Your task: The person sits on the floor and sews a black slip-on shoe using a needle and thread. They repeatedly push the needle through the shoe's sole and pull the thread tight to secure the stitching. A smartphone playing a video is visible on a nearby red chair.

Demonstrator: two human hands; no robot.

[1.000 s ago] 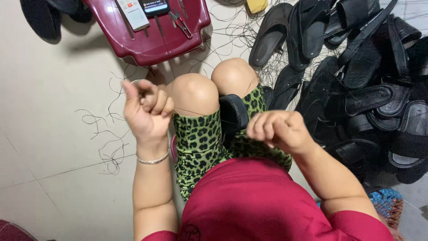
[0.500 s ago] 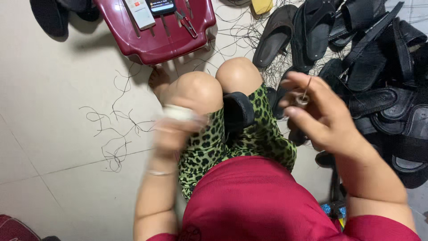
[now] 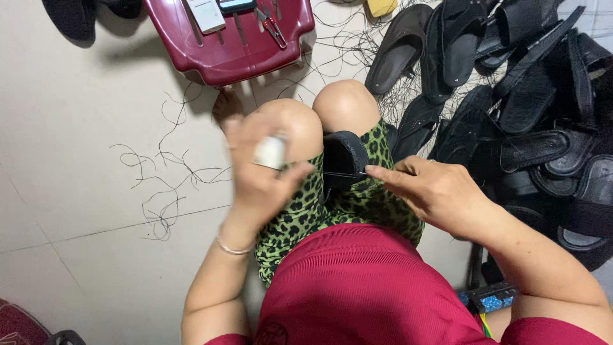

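I sit on the floor with my knees up, and a black sandal point(image 3: 345, 156) is wedged between my thighs. My right hand point(image 3: 434, 191) rests on my right thigh, its fingertips pinched on a thin black thread point(image 3: 341, 174) that crosses the sandal. My left hand point(image 3: 262, 169) is blurred with motion above my left knee and is closed around a small white object point(image 3: 270, 152). What that object is cannot be made out.
A maroon plastic stool point(image 3: 236, 45) lies ahead, with small pliers point(image 3: 273, 24) and flat white items on it. A heap of black sandals point(image 3: 511, 96) fills the floor at right. Loose black threads point(image 3: 166, 185) trail over the pale floor at left.
My right hand has come down from near the sandal heap to the sandal on my lap. My left hand has risen a little, still blurred, holding the white object.
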